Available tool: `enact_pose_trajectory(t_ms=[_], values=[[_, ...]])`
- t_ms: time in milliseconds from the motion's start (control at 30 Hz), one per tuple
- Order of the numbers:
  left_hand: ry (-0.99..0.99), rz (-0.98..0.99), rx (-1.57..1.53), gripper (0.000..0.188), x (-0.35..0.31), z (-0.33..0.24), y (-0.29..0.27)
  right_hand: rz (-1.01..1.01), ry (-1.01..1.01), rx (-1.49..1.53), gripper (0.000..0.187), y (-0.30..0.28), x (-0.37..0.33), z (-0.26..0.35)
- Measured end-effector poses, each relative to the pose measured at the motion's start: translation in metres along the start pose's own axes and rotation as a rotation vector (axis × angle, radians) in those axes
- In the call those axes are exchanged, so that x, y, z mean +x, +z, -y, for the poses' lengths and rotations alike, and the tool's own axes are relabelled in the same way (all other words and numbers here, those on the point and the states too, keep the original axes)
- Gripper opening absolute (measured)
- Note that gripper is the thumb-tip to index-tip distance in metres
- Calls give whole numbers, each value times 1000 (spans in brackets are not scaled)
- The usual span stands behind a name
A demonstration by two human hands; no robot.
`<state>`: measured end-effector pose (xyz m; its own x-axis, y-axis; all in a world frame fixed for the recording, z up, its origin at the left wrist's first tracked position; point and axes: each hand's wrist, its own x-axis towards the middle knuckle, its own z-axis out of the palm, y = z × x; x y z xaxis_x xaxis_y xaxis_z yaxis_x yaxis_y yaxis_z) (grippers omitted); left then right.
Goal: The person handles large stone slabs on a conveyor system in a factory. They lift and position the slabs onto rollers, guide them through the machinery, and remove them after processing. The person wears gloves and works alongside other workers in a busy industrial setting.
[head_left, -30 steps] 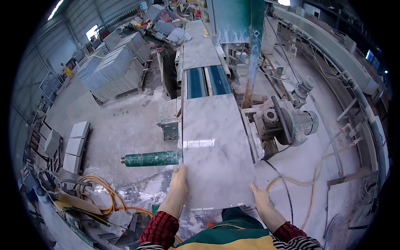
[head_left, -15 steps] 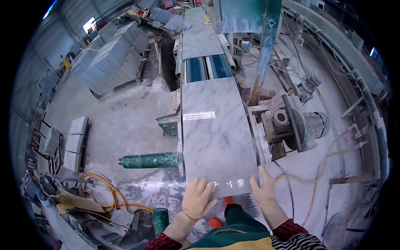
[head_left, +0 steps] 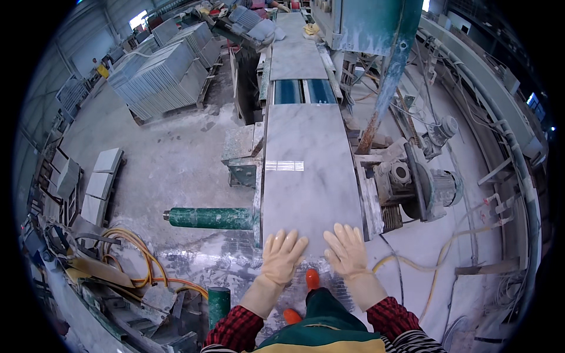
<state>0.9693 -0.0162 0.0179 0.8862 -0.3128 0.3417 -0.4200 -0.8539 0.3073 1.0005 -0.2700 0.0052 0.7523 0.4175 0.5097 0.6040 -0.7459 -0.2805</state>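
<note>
A polished white marble slab (head_left: 312, 194) with grey veins lies flat on the conveyor in front of me. My left hand (head_left: 281, 254), in a cream rubber glove, rests at its near edge with the fingers pointing away from me. Beside it, my right hand (head_left: 347, 252), gloved alike, lies at the same edge with its fingers spread on the surface. Neither hand is wrapped around anything. Farther along the line sits a second marble slab (head_left: 298, 56). Blue rollers or belt (head_left: 304, 92) show in the gap between the slabs.
A green roller (head_left: 209, 217) sticks out left of the conveyor. A motor (head_left: 444, 187) flanks it on the right. Orange hoses (head_left: 147, 259) coil at lower left. Stacked slabs (head_left: 156, 76) stand farther back left, and a green machine (head_left: 371, 26) rises at the far right.
Both hands have come from the slab's near corners onto its near edge, the right one moving inward. The slab sits slightly farther away, and the gap ahead looks narrower. My view has shifted a little.
</note>
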Motion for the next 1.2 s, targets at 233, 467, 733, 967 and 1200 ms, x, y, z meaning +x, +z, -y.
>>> enact_pose_trajectory(t_ms=[233, 467, 733, 967, 1200], values=[[-1, 39, -7, 55, 86, 53, 19, 8, 6, 48, 49, 31, 84, -56], [19, 29, -21, 52, 144, 86, 33, 61, 53, 34, 47, 57, 130, -98], [-22, 54, -11, 52, 170, 101, 44, 100, 59, 21, 47, 61, 160, -113], [-32, 45, -8, 54, 179, 105, 46, 77, 55, 20, 47, 66, 165, -122], [-9, 53, -9, 54, 190, 112, 46, 81, 68, 39, 47, 72, 172, -131]])
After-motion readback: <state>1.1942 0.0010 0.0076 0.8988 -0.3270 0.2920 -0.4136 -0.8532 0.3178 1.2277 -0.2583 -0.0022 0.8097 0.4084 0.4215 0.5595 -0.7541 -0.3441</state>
